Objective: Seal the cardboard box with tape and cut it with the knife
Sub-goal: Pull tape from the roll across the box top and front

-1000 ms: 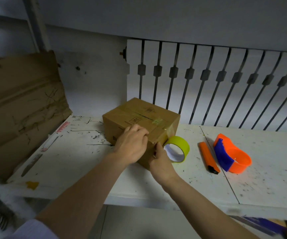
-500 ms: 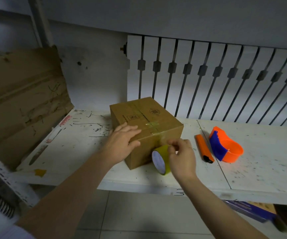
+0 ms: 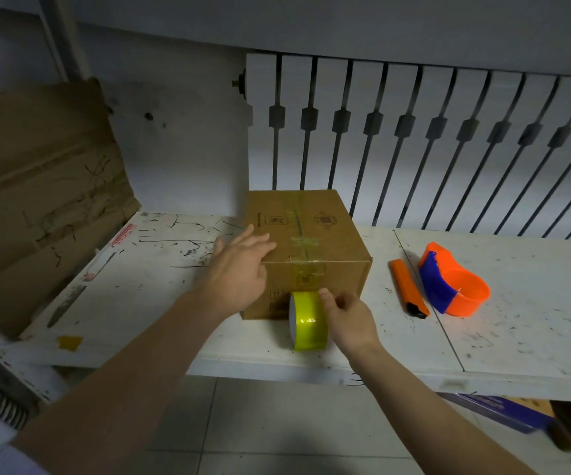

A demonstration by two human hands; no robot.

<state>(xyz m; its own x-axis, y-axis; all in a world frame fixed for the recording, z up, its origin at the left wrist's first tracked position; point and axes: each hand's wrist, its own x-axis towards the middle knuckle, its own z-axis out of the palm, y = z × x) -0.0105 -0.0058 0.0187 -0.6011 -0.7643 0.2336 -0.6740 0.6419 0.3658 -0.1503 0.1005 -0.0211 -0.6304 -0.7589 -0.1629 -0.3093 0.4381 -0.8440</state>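
A brown cardboard box [image 3: 306, 245] stood near the centre of the frame on a white, scuffed work table [image 3: 503, 323], its flaps shut and a strip of clear yellowish tape running along the top seam and down over the near edge. The left hand [image 3: 239, 269] lay against the box's near left corner, palm on the side and fingers spread flat over the top edge, pressing rather than gripping. Just below the box's front face, a roll of yellow-green adhesive tape [image 3: 308, 320] stood on edge on the table, touching or almost touching the cardboard. The right hand [image 3: 347, 317] pinched that roll from its right side, thumb and fingertips closed on the rim at the top, close to the box front. Whether a free tape end already stuck to the cardboard could not be told.

To the right of the box, apart from it, an orange utility knife with a black tip [image 3: 409, 289] lay on the table pointing toward the lower right of the frame. Just beside it, further right, sat an orange and blue plastic tape dispenser [image 3: 452, 281]. A large flattened sheet of worn brown cardboard [image 3: 41, 186] leaned against the wall in the left of the frame. Behind the table, across the upper right, ran a white panel with dark vertical bars [image 3: 414, 138].
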